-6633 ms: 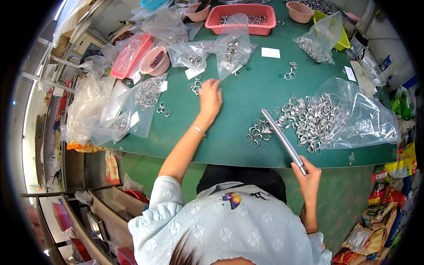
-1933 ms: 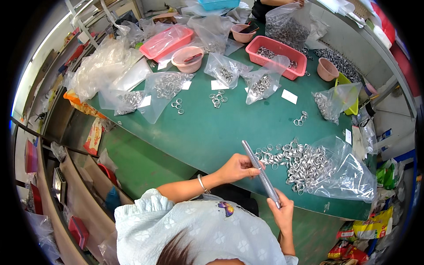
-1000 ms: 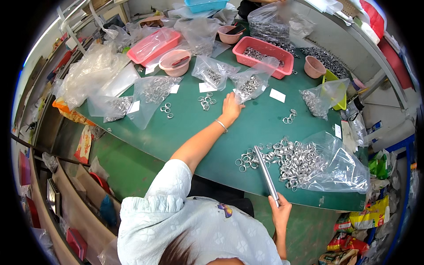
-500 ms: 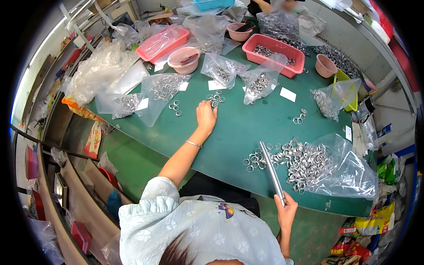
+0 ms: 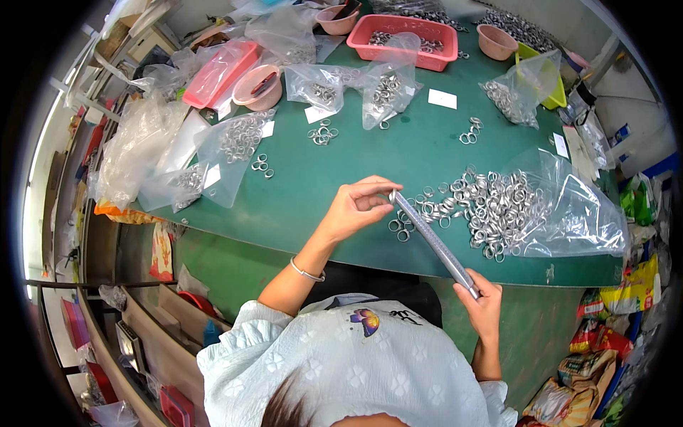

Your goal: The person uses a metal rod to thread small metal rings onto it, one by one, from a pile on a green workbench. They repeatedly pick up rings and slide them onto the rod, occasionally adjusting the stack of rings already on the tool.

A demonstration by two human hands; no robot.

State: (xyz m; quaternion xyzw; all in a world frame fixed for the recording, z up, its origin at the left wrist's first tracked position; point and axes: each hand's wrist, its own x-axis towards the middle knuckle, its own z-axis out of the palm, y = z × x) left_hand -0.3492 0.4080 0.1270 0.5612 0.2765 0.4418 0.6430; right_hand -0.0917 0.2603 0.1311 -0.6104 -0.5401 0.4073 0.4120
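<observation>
My right hand (image 5: pixel 484 302) is closed around the thick end of a ring mandrel (image 5: pixel 437 245), a tapered metal rod with marks along it. It points up and to the left over the table's near edge. At its narrow tip, my left hand (image 5: pixel 358 205) pinches a small silver ring (image 5: pixel 393 196), partly hidden by the fingers. Right of the rod, a heap of silver rings (image 5: pixel 498 210) spills from a clear plastic bag (image 5: pixel 576 220). Small groups of rings lie farther off: one group (image 5: pixel 324 134) in the middle, another group (image 5: pixel 263 167) to the left, a third group (image 5: pixel 471 132) to the right.
Bags of rings (image 5: pixel 242 139) with white paper slips (image 5: pixel 442 98) stand across the green table (image 5: pixel 299 206). At the back are a pink basket (image 5: pixel 363 51) of rings, a pink bowl (image 5: pixel 245 96) and a yellow-green tray (image 5: pixel 555 96). Shelving (image 5: pixel 114 320) runs along the left.
My left hand has come back from the middle ring group to the mandrel's tip, now with a ring in its fingers. The mandrel has tilted further left. The view has shifted.
</observation>
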